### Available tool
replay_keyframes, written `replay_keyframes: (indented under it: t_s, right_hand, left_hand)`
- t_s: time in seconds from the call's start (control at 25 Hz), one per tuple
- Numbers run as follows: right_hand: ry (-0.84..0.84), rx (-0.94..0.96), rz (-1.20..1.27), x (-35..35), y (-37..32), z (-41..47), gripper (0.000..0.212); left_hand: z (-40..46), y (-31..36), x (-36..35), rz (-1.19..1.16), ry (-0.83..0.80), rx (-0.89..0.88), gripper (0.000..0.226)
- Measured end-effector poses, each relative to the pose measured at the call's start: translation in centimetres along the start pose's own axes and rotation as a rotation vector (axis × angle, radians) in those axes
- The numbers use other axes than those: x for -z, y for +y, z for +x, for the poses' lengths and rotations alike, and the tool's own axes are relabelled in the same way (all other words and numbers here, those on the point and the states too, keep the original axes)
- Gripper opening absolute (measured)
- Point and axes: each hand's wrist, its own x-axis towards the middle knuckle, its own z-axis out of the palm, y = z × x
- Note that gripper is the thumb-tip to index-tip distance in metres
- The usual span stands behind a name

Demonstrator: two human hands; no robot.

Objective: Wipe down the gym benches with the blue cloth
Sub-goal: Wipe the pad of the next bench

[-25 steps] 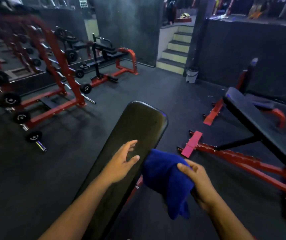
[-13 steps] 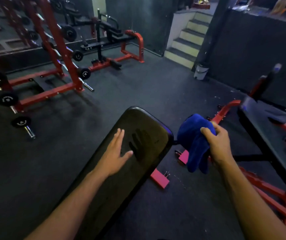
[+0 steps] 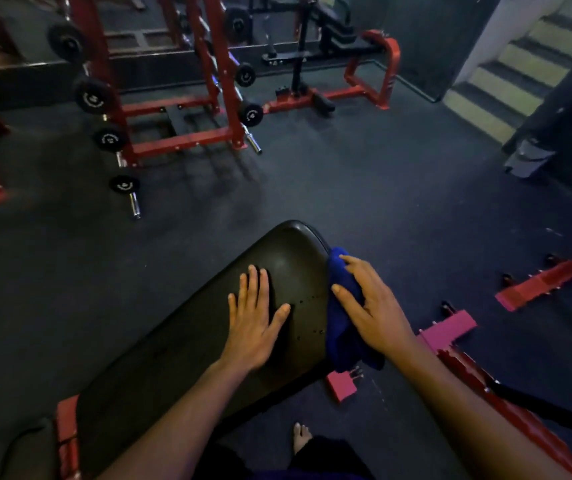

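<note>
Where half second ago right hand (image 3: pixel 371 306) held blue cloth (image 3: pixel 341 327) in air, fingers now press it against bench (image 3: pixel 187 351) right edge; left hand (image 3: pixel 253 327) spread flat on surface. Wiping likely begins.

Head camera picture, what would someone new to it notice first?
First, the two hands low in the middle: the left hand lies flat on the black bench, while the right hand presses a blue cloth against the bench's right edge. Next come the red racks with black weight plates at upper left, and the steps at upper right.
</note>
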Motion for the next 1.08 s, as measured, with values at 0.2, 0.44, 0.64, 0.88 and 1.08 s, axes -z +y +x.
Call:
replay_keyframes:
  t_s: [0.2,0.44,0.64,0.88,1.08]
  right_hand:
    - [-0.160,0.043,0.202,-0.5,1.4,7.3,0.048]
    - [-0.327,0.071,0.237,-1.5,1.1,14.7,0.041]
    - [-0.358,0.184,0.236,2.3,3.8,4.5,0.060]
    - [-0.349,0.211,0.256,1.5,3.9,3.9,0.053]
    - [-0.394,0.150,0.233,-2.2,2.4,16.2,0.048]
  left_hand:
    - [0.1,-0.8,-2.8,0.035,0.267,-0.033,0.083]
    - [0.2,-1.3,-3.4,0.010,0.319,-0.054,0.078]
    - [0.3,-1.6,-3.6,0.030,0.304,-0.049,0.077]
    - [0.5,-1.5,-3.8,0.023,0.332,-0.059,0.076]
    - [0.3,-1.2,-3.8,0.014,0.336,-0.043,0.078]
